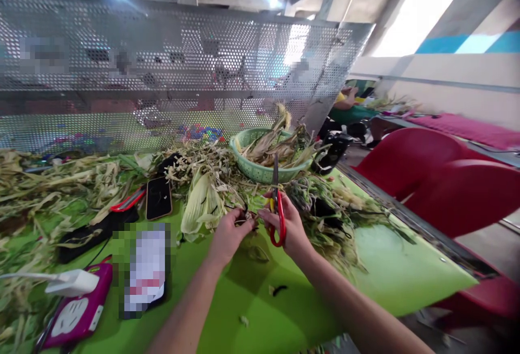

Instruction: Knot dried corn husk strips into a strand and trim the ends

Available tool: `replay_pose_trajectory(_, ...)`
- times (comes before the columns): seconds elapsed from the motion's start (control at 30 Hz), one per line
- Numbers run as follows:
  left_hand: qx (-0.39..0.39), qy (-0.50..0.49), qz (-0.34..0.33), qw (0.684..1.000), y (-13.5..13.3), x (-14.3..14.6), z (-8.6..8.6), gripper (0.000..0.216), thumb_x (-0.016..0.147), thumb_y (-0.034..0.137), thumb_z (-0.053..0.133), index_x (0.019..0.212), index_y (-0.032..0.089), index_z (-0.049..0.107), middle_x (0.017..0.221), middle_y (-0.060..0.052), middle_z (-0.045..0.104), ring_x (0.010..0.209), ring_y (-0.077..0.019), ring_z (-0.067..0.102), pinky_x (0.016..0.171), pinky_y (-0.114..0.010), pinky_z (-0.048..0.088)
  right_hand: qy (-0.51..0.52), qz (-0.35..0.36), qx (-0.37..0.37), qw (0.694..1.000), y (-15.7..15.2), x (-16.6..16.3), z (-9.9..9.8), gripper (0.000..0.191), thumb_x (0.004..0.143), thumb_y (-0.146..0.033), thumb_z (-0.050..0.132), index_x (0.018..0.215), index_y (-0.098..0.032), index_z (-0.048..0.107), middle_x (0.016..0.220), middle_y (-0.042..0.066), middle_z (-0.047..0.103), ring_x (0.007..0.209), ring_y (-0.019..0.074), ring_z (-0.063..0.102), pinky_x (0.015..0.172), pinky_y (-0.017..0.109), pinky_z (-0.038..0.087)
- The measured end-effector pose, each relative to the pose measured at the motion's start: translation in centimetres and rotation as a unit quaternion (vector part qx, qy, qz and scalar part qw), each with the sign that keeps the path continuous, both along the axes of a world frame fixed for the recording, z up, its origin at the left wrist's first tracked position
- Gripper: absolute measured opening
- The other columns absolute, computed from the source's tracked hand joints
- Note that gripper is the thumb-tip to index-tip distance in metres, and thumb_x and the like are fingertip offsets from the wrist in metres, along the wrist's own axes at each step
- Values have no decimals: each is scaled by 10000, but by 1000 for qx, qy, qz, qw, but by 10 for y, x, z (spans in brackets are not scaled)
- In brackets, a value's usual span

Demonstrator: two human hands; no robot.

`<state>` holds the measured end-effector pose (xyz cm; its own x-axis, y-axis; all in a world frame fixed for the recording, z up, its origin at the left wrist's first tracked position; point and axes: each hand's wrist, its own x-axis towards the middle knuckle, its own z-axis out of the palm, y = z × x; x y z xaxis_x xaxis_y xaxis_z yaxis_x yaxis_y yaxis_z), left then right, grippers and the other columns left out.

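Observation:
My left hand is closed, its thumb and fingers pinching a small dark, tangled piece that is too small to name. My right hand grips a pair of scissors with red handles, the blades pointing up and away. Its fingertips come close to the same dark piece. Just left of my hands lies a pale green corn husk. Beyond them a light green plastic basket carries dry husks. A curled dark scrap rests on the green tabletop in front.
Loose dry husks cover the left and back. A phone, an orange-red cutter, a magenta power bank with a white plug lie left. A perforated metal screen stands behind; red chairs are right.

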<state>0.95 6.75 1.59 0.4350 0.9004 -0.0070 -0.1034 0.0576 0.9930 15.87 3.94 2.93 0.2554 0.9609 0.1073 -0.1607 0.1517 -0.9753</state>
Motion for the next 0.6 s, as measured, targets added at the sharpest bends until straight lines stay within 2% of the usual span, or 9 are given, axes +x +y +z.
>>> replay_pose_trajectory(0.1,-17,-16,-4,1000,2,0,-5,298,752,375,662,964,165,669,910,-68,695,829,-200,619,782,-324,479,-4,14,-3,1000,0,-2,0,447,638,-286,794,1015,-251,556,718,-56,549,502,82,488,446,207,408)
replay_pose_trajectory(0.17,-31,-12,17,999,6,-2,-7,290,750,389,657,933,164,669,873,-61,694,798,-196,617,759,-317,482,-9,28,-8,1000,1,-2,0,453,639,-278,794,1026,-253,560,742,-51,550,508,76,467,440,199,388)
replay_pose_trajectory(0.3,-63,-31,116,991,18,-17,-2,245,718,390,666,817,165,673,784,-33,668,762,-177,602,722,-295,476,-24,60,-17,998,3,1,2,442,674,-267,772,1062,-258,561,709,-61,502,484,52,370,412,171,299)
replay_pose_trajectory(0.4,-92,-83,177,976,27,-30,5,242,660,380,698,773,167,671,764,-23,648,727,-157,586,666,-277,479,-57,89,-29,994,3,6,5,438,704,-260,749,1092,-278,549,670,-70,454,487,59,357,422,172,310)
replay_pose_trajectory(0.5,-106,-118,204,966,33,-38,9,238,628,364,719,751,168,667,745,-19,629,690,-140,566,618,-263,480,-127,122,-34,984,0,13,5,497,695,-237,756,1131,-300,527,746,-43,507,612,113,477,540,217,439)
replay_pose_trajectory(0.6,-100,-132,207,964,37,-40,9,206,636,333,720,728,158,660,704,-14,603,649,-122,543,603,-250,478,-227,149,-29,962,-4,22,2,576,654,-191,785,1158,-306,530,941,3,566,892,194,531,779,296,484)
